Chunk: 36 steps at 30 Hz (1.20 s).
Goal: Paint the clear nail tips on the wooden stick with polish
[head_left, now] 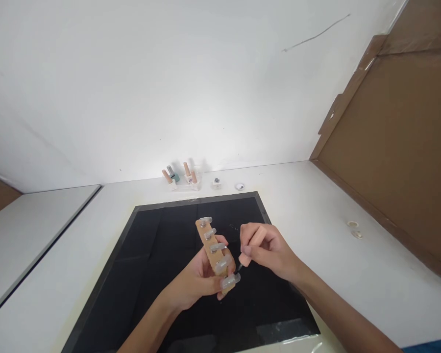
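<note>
My left hand (pixel 198 279) is closed around a tan wooden strip (pixel 210 242) that carries several clear false nail tips along it, held tilted above a black mat (pixel 158 255). My right hand (pixel 266 247) pinches a peach-coloured nail polish brush cap (pixel 250 246), its thin brush tip touching or just beside the lowest nail tips near the strip's near end. Both hands hover over the middle of the mat.
Several small polish bottles (pixel 180 176) stand in a clear holder at the wall, with two tiny round items (pixel 228 185) beside them. Two small rings (pixel 355 229) lie on the white table at right. A brown cardboard panel (pixel 400 147) leans at right.
</note>
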{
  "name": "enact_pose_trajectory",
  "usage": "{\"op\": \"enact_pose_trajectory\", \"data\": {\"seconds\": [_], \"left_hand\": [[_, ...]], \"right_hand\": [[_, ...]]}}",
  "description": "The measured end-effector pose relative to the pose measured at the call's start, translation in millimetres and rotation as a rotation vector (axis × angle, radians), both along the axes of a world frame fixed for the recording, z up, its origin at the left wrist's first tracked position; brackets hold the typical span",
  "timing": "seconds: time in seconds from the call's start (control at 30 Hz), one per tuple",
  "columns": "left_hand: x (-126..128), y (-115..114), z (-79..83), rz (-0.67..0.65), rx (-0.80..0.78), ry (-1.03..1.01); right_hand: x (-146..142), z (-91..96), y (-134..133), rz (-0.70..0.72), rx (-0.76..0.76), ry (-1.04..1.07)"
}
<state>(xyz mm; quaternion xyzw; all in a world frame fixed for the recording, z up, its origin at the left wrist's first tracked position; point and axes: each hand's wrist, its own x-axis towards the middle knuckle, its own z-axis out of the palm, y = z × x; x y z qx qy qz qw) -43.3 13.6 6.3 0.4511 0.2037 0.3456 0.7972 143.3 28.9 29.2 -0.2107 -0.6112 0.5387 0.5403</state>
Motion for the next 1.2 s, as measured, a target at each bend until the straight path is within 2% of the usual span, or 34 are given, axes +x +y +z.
{"op": "enact_pose_trajectory", "data": {"seconds": [0.4,0.5,0.6,0.77,0.93,1.1,1.2], "left_hand": [[-1.1,0.8,1.1,-0.063,0.120,-0.001],[-1.7,0.8,0.9,-0.073,0.118,0.012],[-1.6,0.6,0.9,-0.069,0.089,0.038],[-1.4,-0.1,1.9,-0.059,0.096,0.060],[-1.9,-0.3,1.3,-0.067,0.078,0.074],[-2.2,0.4,0.5,-0.056,0.085,0.084],[-2.6,0.3,0.4,-0.060,0.087,0.088]], "right_hand": [[-0.4,0.7,-0.1,0.022,-0.157,0.025],[-0.6,0.4,0.0,0.062,-0.149,0.055],[-1.4,1.9,-0.9,0.123,-0.110,-0.011],[-3.0,2.3,-2.0,0.038,-0.105,0.015],[-4.4,2.8,-2.9,0.100,-0.085,-0.049],[-5.0,3.3,-3.3,0.027,-0.123,-0.004],[-5.2,3.7,-3.8,0.096,-0.115,-0.039]]}}
